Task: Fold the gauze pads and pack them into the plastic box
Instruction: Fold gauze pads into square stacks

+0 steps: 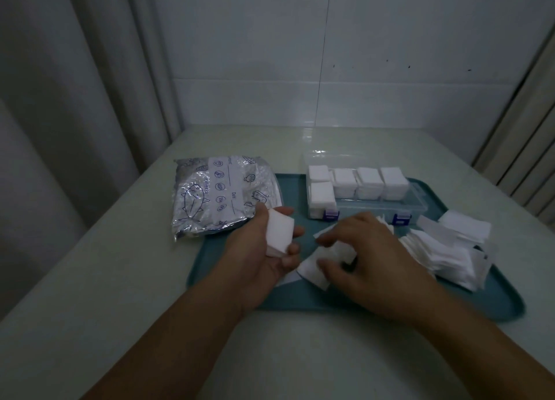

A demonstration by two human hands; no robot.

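Dim light. White tiled wall (pixel 390 54) behind pale glossy bench (pixel 120 264); grey curtain (pixel 75 84) hangs at left.

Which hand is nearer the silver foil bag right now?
Left. The left hand holds a folded gauze stack right beside the silver foil bag; the right hand works a gauze pad farther right on the tray.

The place looks like a clinic or treatment-room prep corner. White tiled walls (pixel 390 54) meet at twelve o'clock behind a pale, glossy bench (pixel 105 279), and a pale curtain (pixel 75 69) hangs at ten o'clock. On the bench a teal tray (pixel 390 305) carries loose gauze pads (pixel 444 249) at three o'clock and a clear plastic box (pixel 414 206) of folded ones at one o'clock, with a foil pouch (pixel 222 194) at eleven o'clock.
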